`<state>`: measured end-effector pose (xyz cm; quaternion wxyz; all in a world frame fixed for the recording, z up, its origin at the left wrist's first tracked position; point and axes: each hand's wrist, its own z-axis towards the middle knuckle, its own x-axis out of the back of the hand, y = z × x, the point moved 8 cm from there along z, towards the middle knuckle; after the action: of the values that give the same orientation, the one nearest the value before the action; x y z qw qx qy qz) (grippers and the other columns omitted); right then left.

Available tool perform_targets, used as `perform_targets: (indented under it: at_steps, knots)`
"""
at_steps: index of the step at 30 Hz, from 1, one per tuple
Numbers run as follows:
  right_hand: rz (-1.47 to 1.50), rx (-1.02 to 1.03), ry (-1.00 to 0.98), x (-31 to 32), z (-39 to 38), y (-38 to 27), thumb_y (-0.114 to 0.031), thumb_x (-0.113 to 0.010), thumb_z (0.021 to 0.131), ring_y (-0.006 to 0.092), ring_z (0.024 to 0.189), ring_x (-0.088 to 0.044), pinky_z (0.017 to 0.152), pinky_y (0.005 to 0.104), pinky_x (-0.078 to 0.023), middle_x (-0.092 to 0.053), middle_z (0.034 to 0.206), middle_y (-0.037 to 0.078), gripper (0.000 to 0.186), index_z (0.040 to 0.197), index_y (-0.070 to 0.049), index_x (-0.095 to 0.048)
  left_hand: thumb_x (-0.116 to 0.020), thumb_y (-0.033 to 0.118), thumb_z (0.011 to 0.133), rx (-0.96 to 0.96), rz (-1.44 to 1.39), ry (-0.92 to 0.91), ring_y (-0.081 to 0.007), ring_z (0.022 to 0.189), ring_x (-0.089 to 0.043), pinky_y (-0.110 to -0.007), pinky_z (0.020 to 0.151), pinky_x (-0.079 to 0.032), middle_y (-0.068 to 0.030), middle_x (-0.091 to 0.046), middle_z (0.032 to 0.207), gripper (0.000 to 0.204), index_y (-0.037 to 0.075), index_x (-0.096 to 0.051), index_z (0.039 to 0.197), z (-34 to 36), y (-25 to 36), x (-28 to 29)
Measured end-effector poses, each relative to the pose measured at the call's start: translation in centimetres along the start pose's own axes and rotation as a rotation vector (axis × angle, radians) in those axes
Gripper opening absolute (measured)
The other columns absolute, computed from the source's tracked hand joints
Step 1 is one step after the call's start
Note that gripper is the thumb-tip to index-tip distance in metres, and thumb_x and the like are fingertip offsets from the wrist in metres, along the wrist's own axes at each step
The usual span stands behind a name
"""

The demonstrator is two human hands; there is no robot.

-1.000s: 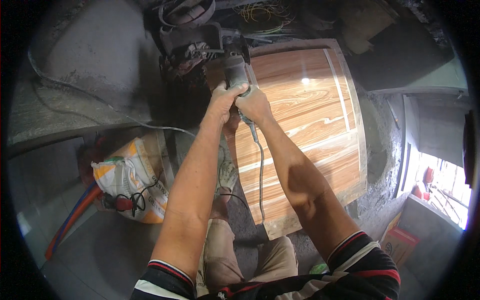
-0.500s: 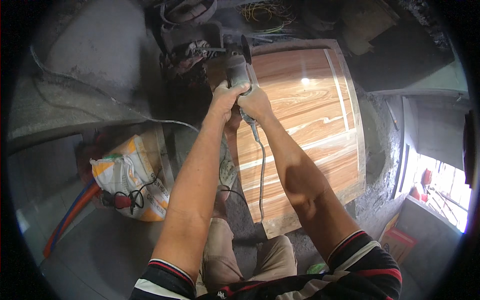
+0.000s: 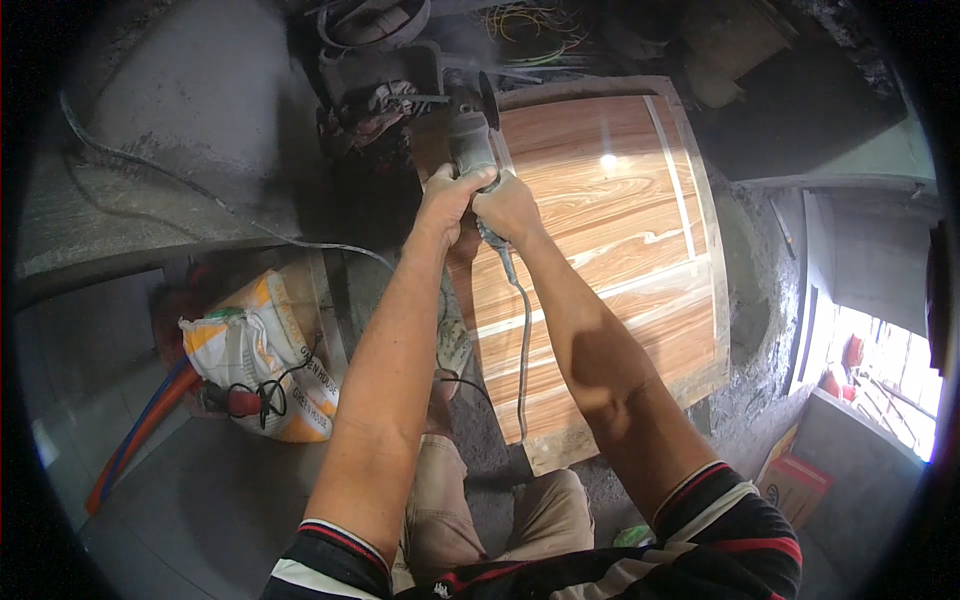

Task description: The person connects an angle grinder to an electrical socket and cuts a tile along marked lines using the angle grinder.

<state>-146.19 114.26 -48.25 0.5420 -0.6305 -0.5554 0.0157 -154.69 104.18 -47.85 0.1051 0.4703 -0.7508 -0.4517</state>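
Head view: Grips grinder [image 3: 471,141] at twelve o'clock with left hand [image 3: 445,205] and right hand [image 3: 510,208] closed around it, beside wood-grain panel [image 3: 600,230] at two o'clock; seems mid-job, with remainder impossible to judge.

The head view (wide fisheye) looks down on both hands [image 3: 508,207].

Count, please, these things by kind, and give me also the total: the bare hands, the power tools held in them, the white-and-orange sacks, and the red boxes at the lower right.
Bare hands: 2 (left hand, right hand)
Held power tool: 1
White-and-orange sack: 1
Red box: 1
Total: 5
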Motion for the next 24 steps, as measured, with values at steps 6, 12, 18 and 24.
perform_targets:
  at_steps: [6, 12, 18, 24]
  knots:
    - [-0.024, -0.068, -0.115, 0.0, -0.9, -0.7, -0.036, -0.063, 0.087, 0.0485, 0.118, -0.068, 0.103, 0.0509, -0.052, -0.072, 0.120, 0.032, 0.052, 0.121, 0.003, -0.070, -0.088, 0.023, 0.083, 0.011, -0.012, 0.007, -0.0233, 0.100, -0.070, -0.039, 0.087, -0.057, -0.0154, -0.069, 0.113, 0.060, -0.003, -0.059, 0.128, -0.6, 0.1, 0.1]
    - [-0.010, -0.018, -0.014, 0.1, -0.8, 0.1, -0.029, -0.064, 0.084, 0.0499, 0.106, -0.070, 0.093, 0.0511, -0.055, -0.073, 0.104, 0.035, 0.044, 0.110, 0.005, -0.071, -0.089, 0.023, 0.084, -0.012, 0.010, 0.011, -0.0229, 0.101, -0.069, -0.039, 0.088, -0.056, -0.0145, -0.070, 0.114, 0.059, -0.003, -0.059, 0.128, -0.5, -0.3, 0.0]
    - [-0.012, -0.052, -0.065, 0.3, -1.3, 0.0, -0.032, -0.065, 0.084, 0.0484, 0.112, -0.069, 0.098, 0.0508, -0.054, -0.072, 0.111, 0.034, 0.049, 0.116, 0.005, -0.069, -0.089, 0.022, 0.084, 0.002, -0.023, 0.000, -0.0226, 0.099, -0.070, -0.038, 0.088, -0.057, -0.0144, -0.070, 0.113, 0.058, -0.004, -0.060, 0.127, -1.1, -0.2, -0.3]
    - [-0.022, -0.055, -0.072, 0.6, -1.9, -0.2, -0.033, -0.066, 0.084, 0.0490, 0.113, -0.069, 0.099, 0.0510, -0.054, -0.072, 0.113, 0.034, 0.051, 0.118, 0.005, -0.069, -0.087, 0.020, 0.085, -0.002, -0.031, -0.005, -0.0226, 0.097, -0.070, -0.039, 0.086, -0.057, -0.0139, -0.070, 0.111, 0.054, -0.004, -0.060, 0.125, -1.3, -0.4, -0.5]
